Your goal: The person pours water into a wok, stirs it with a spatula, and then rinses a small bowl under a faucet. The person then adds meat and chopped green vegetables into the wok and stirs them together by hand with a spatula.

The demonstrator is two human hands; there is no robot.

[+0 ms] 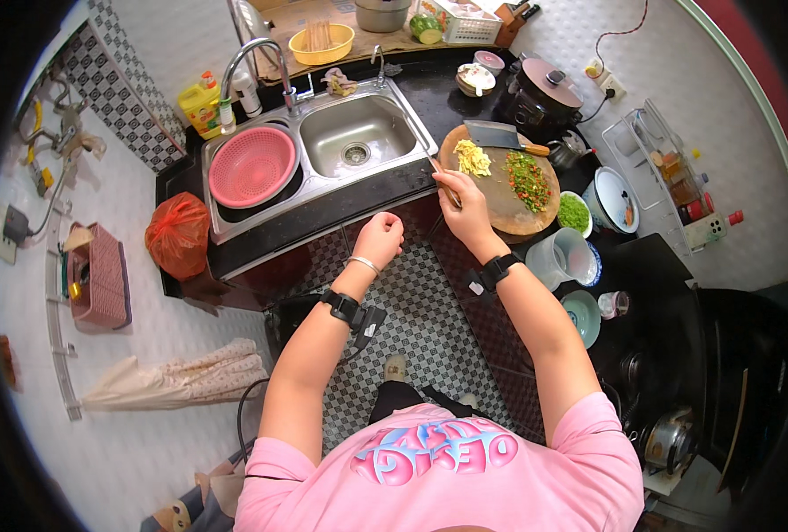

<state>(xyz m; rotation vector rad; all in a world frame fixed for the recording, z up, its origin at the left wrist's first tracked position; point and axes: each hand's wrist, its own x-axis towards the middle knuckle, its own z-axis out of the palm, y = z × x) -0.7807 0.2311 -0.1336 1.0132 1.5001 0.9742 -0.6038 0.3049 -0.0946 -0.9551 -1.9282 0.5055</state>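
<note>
My right hand [465, 207] grips the brown handle of a long thin knife [422, 137], whose blade points up and left over the sink's right rim. My left hand [378, 243] hangs over the floor in front of the counter, its fingers curled in, with nothing seen in it. Beside my right hand is a round wooden chopping board [500, 216]. On it lie pale yellow shredded pieces [472, 158], a heap of chopped green and red peppers [528, 181] and a cleaver [493, 135] with a wooden handle. A bowl of chopped greens [573, 212] stands right of the board.
The steel sink [357, 136] holds a pink colander [254, 166] on its left side. A red plastic bag [178, 234] sits at the counter's left end. A black cooker [545, 93] stands behind the board; a clear plastic jug [557, 258] and green bowl [581, 318] are on the right.
</note>
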